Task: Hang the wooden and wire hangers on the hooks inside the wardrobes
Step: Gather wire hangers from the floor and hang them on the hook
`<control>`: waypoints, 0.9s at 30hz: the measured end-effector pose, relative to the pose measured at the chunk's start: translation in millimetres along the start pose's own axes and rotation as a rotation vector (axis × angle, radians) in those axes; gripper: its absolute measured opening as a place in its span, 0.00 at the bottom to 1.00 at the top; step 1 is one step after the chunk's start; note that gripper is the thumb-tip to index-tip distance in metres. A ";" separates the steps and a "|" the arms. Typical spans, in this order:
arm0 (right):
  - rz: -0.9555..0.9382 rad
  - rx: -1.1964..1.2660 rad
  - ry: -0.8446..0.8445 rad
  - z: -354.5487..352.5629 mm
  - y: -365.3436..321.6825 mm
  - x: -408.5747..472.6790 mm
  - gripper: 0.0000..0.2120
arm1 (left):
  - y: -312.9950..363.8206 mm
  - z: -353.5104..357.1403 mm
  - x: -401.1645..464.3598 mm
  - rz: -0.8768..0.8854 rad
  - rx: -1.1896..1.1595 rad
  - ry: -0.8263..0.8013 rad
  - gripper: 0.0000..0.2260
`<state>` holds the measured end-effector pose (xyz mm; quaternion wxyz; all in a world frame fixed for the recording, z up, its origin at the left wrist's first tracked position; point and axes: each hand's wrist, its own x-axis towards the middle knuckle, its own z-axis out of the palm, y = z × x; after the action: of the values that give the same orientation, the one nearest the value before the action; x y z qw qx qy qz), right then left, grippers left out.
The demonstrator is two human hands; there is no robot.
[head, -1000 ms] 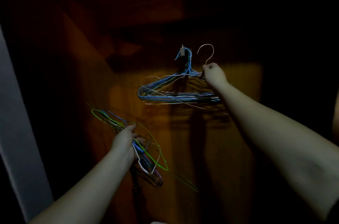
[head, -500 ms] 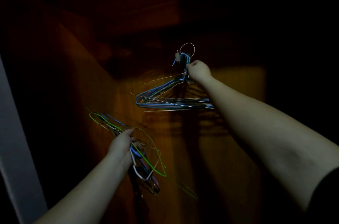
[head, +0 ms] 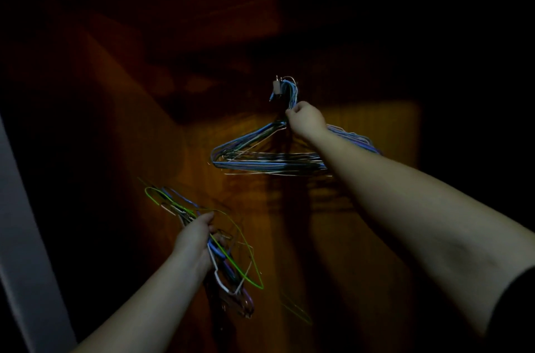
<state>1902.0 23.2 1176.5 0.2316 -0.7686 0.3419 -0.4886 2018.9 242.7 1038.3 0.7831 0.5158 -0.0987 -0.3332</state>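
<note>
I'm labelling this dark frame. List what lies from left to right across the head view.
Pale door edge → left hand gripping a loose bundle of wire hangers → wall hook → right hand at the necks of the hung wire hangers.

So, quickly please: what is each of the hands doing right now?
Left hand: closed, gripping a loose bundle of wire hangers.
Right hand: closed, pinching a wire hanger's neck at the hook.
</note>
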 end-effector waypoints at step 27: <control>0.085 -0.232 -0.013 -3.0 -1.3 17.5 0.17 | -10.9 -7.4 -12.7 -0.030 0.055 0.015 0.11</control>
<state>1904.6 10.9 1189.0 0.1640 -0.7781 0.4267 -0.4307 2008.4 253.5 1027.9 0.7641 0.5412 -0.0941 -0.3382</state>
